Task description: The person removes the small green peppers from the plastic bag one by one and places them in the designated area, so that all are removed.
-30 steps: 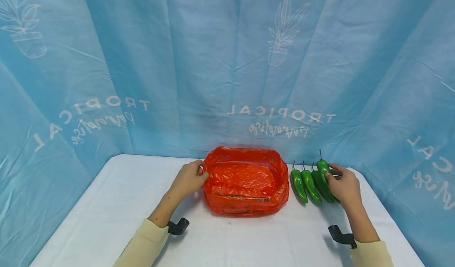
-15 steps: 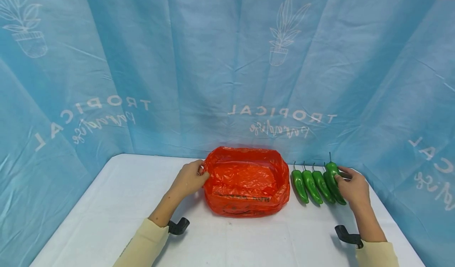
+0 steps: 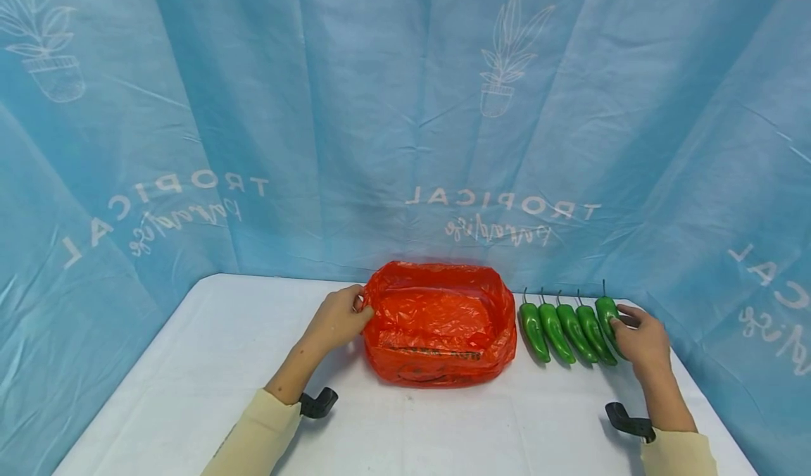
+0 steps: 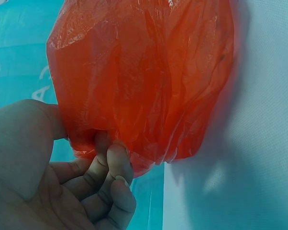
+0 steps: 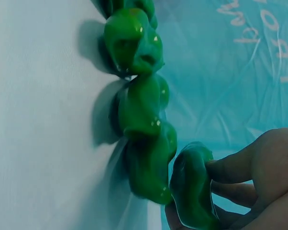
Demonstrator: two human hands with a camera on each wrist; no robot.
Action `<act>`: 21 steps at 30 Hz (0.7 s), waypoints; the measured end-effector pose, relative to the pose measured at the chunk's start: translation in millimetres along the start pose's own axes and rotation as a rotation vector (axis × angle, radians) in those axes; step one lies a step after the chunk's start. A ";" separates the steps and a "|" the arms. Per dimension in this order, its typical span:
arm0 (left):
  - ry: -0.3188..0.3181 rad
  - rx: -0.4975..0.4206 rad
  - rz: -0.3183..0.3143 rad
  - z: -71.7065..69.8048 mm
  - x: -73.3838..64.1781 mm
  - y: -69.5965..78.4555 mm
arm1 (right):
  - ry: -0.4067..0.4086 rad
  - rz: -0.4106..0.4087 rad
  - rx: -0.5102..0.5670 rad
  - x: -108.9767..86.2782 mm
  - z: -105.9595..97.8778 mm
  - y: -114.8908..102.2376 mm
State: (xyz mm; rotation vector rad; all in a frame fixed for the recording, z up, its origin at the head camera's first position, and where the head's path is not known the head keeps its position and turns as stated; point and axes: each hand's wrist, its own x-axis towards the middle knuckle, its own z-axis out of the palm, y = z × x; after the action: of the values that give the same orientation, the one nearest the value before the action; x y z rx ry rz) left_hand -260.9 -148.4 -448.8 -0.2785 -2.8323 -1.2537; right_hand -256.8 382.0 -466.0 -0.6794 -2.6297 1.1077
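Observation:
My left hand pinches the left side of the rim of a red plastic bag, which stands with its mouth spread wide. In the left wrist view the thumb and fingers hold the thin red film. At the right end of a row of green peppers, my right hand grips one green pepper between thumb and fingers. Its stem points away toward the curtain. The right wrist view has this held pepper close beside the last one of the row.
A white-covered table carries the bag and the peppers. Behind it hangs a blue curtain with white lettering and plant drawings, right at the table's back edge. Black wrist mounts sit on both forearms.
My right hand has moved right and a little nearer with its pepper, from over the row to its right end. More of the row's peppers now show. The left hand and bag have stayed put.

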 end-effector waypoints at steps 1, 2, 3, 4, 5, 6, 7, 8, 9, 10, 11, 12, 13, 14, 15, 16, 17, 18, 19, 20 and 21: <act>-0.001 0.000 0.000 0.1 0.1 0.3 | 0.000 0.006 0.002 1.1 -0.1 1.3; -0.002 0.000 -0.002 0.2 0.3 0.3 | -0.002 0.009 0.001 2.0 -0.2 2.8; -0.002 0.001 -0.004 0.3 0.5 0.3 | -0.006 0.013 0.001 2.7 -0.2 3.7; -0.003 0.000 -0.006 0.4 0.6 0.4 | -0.010 0.017 0.000 3.5 -0.1 4.7; -0.004 -0.001 -0.007 0.6 0.8 0.3 | -0.015 0.022 0.002 4.1 0.0 5.6; -0.004 -0.002 -0.009 0.8 1.0 0.1 | -0.019 0.026 0.002 4.7 0.2 6.6; -0.004 -0.002 -0.011 1.0 1.1 -0.2 | -0.021 0.029 0.002 5.5 0.5 7.5; -0.004 -0.001 -0.012 1.1 1.0 -0.3 | -0.025 0.031 0.004 6.0 0.7 8.4; -0.003 0.001 -0.012 1.2 0.8 -0.4 | -0.026 0.035 0.007 6.3 1.1 9.0; -0.003 0.003 -0.011 1.3 0.5 -0.3 | -0.026 0.034 0.006 6.5 1.5 10.1; -0.003 0.004 -0.011 1.4 0.0 -0.2 | -0.026 0.031 0.003 6.2 1.8 10.6; -0.003 0.007 -0.010 1.5 -0.5 -0.2 | -0.025 0.027 -0.002 5.9 1.9 11.3; -0.003 0.008 -0.009 1.5 -1.1 0.3 | -0.025 0.023 -0.005 5.5 2.1 11.6; -0.003 0.007 -0.007 1.6 -1.7 0.5 | -0.024 0.018 -0.008 4.8 2.3 11.9; -0.004 0.006 -0.006 1.8 -2.1 0.7 | -0.022 0.015 -0.010 4.1 2.4 12.1; -0.004 0.005 -0.006 1.9 -2.3 0.9 | -0.019 0.012 -0.014 3.7 2.5 12.5; -0.004 0.005 -0.005 2.1 -2.2 1.0 | -0.018 0.013 -0.016 3.3 2.5 12.7; -0.004 0.004 -0.004 2.2 -2.1 1.2 | -0.015 0.012 -0.016 3.3 2.5 13.3; -0.004 0.001 -0.002 2.2 -2.0 1.5 | -0.013 0.013 -0.017 3.3 2.7 13.9; -0.004 0.003 -0.002 2.4 -1.5 1.5 | -0.011 0.012 -0.021 3.4 2.7 14.9; -0.003 0.003 0.001 2.4 -1.2 1.9 | -0.011 0.013 -0.025 3.5 2.8 15.7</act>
State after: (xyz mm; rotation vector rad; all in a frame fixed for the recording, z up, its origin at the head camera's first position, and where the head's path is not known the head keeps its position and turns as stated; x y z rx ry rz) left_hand -259.3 -145.5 -449.1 -0.2820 -2.8364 -1.2492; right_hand -255.7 391.6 -479.2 -0.6980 -2.6560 1.0873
